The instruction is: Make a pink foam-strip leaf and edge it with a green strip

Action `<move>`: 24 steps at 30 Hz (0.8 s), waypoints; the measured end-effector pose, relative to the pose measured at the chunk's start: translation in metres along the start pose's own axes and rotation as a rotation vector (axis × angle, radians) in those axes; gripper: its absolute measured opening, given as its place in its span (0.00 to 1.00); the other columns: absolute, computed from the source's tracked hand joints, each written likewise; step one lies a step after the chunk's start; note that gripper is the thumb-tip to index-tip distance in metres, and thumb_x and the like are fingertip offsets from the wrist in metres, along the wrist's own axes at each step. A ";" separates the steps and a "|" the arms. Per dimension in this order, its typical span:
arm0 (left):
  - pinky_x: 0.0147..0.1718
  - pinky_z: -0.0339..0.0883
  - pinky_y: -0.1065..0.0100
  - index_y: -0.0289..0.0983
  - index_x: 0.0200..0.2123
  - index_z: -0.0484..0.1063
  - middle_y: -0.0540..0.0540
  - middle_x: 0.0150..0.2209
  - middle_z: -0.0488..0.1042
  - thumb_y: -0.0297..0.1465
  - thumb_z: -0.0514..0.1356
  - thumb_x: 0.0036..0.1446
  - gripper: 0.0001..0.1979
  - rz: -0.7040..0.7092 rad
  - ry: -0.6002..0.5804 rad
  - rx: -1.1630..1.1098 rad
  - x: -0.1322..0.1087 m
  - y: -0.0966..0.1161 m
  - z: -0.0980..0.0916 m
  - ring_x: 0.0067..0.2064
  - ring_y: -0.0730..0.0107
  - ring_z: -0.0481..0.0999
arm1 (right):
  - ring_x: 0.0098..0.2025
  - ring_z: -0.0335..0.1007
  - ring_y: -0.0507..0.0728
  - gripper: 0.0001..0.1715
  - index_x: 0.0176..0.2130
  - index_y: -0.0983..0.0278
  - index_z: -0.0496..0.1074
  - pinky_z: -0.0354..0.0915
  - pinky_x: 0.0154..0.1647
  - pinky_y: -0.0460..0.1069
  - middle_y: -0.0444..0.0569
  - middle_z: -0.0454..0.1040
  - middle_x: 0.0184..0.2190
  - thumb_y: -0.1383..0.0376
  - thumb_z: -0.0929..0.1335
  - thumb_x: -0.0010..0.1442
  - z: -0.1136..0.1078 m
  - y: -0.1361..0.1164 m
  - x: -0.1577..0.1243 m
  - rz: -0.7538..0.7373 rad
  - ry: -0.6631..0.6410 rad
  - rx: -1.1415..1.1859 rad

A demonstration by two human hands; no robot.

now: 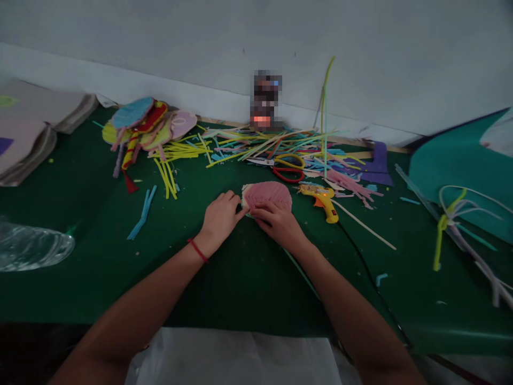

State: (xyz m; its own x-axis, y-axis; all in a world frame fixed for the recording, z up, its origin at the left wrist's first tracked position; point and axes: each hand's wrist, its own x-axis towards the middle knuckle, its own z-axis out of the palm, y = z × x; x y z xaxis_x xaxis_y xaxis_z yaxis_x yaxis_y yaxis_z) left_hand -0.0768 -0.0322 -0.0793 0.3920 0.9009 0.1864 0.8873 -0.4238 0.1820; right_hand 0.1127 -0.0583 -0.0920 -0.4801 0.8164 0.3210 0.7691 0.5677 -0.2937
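Observation:
A pink oval piece (272, 193), covered in rows of pipe cleaner, lies on the green table in front of me. Its left end is whitish. My left hand (222, 216) pinches that left end, thumb and fingers closed at the edge. Across the near side of the oval, my right hand (278, 222) presses with curled fingers, hiding part of it. From under my right hand a thin green pipe cleaner (298, 270) runs toward the near edge. A yellow glue gun (323, 199) with a lit orange spot rests to the right of the oval.
Scissors (288, 168) with red and yellow handles lie beyond the oval, before a heap of cut pipe cleaners (256, 141). Finished fans (134, 115) are stacked at the back left. A clear plastic bottle (36, 248) lies left. The glue gun's black cord (366, 270) crosses the right side.

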 end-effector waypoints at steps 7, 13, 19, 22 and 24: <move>0.36 0.64 0.65 0.36 0.36 0.71 0.43 0.40 0.73 0.37 0.59 0.61 0.10 -0.001 -0.008 -0.014 0.000 0.000 -0.001 0.43 0.60 0.72 | 0.49 0.69 0.60 0.13 0.47 0.60 0.74 0.66 0.49 0.56 0.53 0.74 0.48 0.68 0.65 0.64 0.000 -0.001 0.000 0.004 -0.017 0.018; 0.36 0.65 0.65 0.36 0.37 0.71 0.43 0.40 0.73 0.37 0.58 0.61 0.10 -0.003 -0.009 -0.005 0.000 0.000 -0.001 0.44 0.61 0.72 | 0.49 0.69 0.60 0.12 0.46 0.60 0.74 0.66 0.50 0.56 0.53 0.74 0.47 0.68 0.65 0.64 -0.001 -0.003 0.001 0.009 -0.011 0.007; 0.36 0.65 0.66 0.37 0.37 0.71 0.43 0.40 0.73 0.37 0.58 0.62 0.09 0.000 0.001 -0.011 0.000 0.000 -0.001 0.44 0.61 0.72 | 0.49 0.71 0.59 0.11 0.45 0.60 0.74 0.67 0.48 0.54 0.51 0.75 0.49 0.67 0.65 0.64 -0.002 0.000 0.000 0.018 0.004 0.046; 0.37 0.65 0.66 0.36 0.37 0.71 0.43 0.40 0.73 0.37 0.58 0.61 0.09 0.007 0.003 -0.007 0.000 -0.001 0.000 0.44 0.61 0.72 | 0.49 0.72 0.59 0.10 0.43 0.61 0.75 0.67 0.47 0.53 0.51 0.75 0.49 0.67 0.65 0.64 -0.001 0.001 0.000 0.025 0.017 0.047; 0.37 0.65 0.65 0.36 0.38 0.71 0.43 0.40 0.73 0.37 0.58 0.61 0.09 0.010 -0.002 -0.007 0.000 -0.001 0.001 0.44 0.61 0.72 | 0.48 0.72 0.59 0.10 0.43 0.60 0.75 0.67 0.47 0.53 0.51 0.76 0.48 0.67 0.65 0.64 -0.001 0.002 0.000 0.023 0.022 0.036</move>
State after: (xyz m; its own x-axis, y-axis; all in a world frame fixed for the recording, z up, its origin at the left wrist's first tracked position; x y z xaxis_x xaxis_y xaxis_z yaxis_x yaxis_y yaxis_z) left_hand -0.0773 -0.0320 -0.0803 0.4015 0.8967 0.1862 0.8815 -0.4335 0.1871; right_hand 0.1145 -0.0578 -0.0918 -0.4530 0.8270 0.3331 0.7637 0.5527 -0.3335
